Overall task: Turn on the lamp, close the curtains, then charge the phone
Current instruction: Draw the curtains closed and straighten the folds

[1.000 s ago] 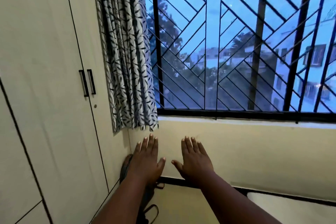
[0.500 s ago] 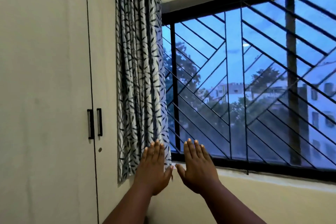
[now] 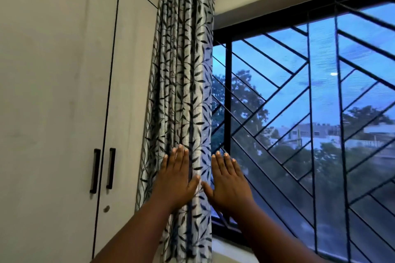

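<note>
Fingers (image 3: pixel 180 156) flat, spread before bunched curtain (image 3: pixel 183 83)

A pale window sill (image 3: pixel 230 247) shows below the frame; the curtain's (image 3: pixel 188 92) hem overlaps it.

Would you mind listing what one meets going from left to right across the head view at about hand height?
Wardrobe door handles → bunched curtain with the left hand raised in front of it → right hand at the curtain's edge → window grille.

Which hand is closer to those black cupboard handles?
Left. The left hand is over the bunched curtain beside the cupboard handles; the right hand is before the window grille.
</note>
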### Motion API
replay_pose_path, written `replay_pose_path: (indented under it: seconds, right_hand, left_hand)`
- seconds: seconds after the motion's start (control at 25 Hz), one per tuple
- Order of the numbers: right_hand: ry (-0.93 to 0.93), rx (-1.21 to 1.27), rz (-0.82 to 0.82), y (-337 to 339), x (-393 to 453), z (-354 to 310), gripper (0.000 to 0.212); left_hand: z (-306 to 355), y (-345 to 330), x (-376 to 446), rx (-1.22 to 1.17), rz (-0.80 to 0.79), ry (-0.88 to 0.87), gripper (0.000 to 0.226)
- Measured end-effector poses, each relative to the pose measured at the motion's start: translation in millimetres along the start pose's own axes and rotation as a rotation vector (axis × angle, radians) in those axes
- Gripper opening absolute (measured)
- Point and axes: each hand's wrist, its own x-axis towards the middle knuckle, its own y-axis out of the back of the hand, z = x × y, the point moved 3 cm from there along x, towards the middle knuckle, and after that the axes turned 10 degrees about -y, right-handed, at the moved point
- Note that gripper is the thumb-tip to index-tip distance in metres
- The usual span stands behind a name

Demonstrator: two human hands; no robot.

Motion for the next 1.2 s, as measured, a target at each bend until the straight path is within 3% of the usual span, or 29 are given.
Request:
replay_pose_path:
  seconds: [0.28,0.6,0.8,1.0,1.2]
  right_hand:
    - [-0.045,-0.003,0.050,-67,121,8,0.082]
    - [-0.144,-0.004,0.094,-137,281,-19,0.090]
    - [-0.229,0.055,0.089,-166,338,-30,0.086]
    - [-0.255,0.121,0.155,-165,355,-8,0.109]
    - [-0.324,-0.063,0.170,-141,356,50,0.094]
  left_hand:
    - [-88,-77,101,0.012,0.089,0.003,0.085]
    - [-176,-146,227,-0.148,0.124,0.022,0.084]
    - [-193,-169,284,-0.210,0.115,-0.032,0.088]
    - [-188,-182,320,-0.329,0.150,-0.001,0.089]
    - [-162,-176,355,-0.375,0.305,0.018,0.070]
